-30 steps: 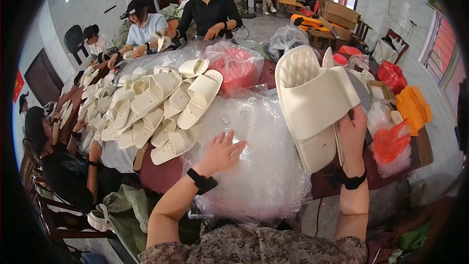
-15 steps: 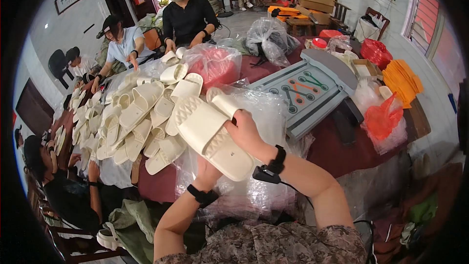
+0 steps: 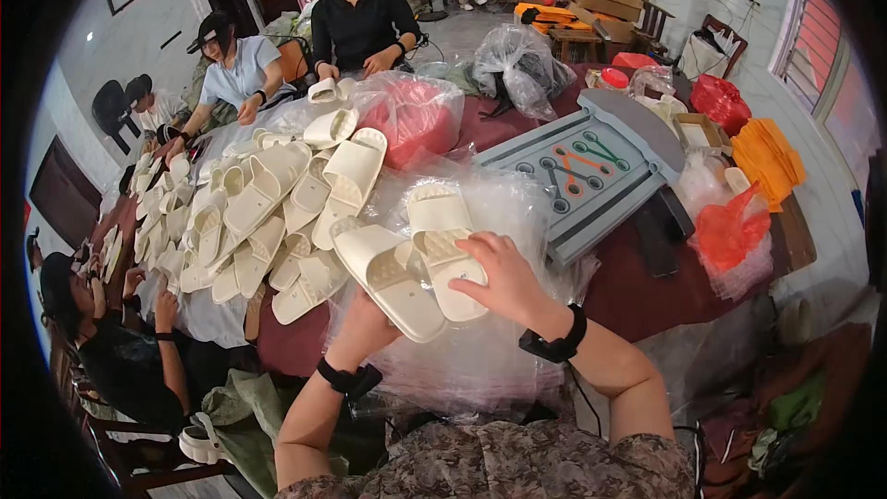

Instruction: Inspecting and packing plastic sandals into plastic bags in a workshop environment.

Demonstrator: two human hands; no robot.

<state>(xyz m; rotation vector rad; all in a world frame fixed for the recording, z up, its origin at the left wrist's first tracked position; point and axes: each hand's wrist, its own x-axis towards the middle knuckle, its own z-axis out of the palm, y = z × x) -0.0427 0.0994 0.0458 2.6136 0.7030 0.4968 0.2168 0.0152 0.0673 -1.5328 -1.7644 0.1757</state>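
Head view: the pair of cream slippers [image 3: 411, 259] sits above the heap of clear plastic bags [image 3: 480, 351], being put together, I judge. The right hand [image 3: 504, 282] grips one from above; the left hand [image 3: 365, 323] props the other from beneath (its fingers are hidden, so I cannot tell its grip). Next calls for aligning both soles.
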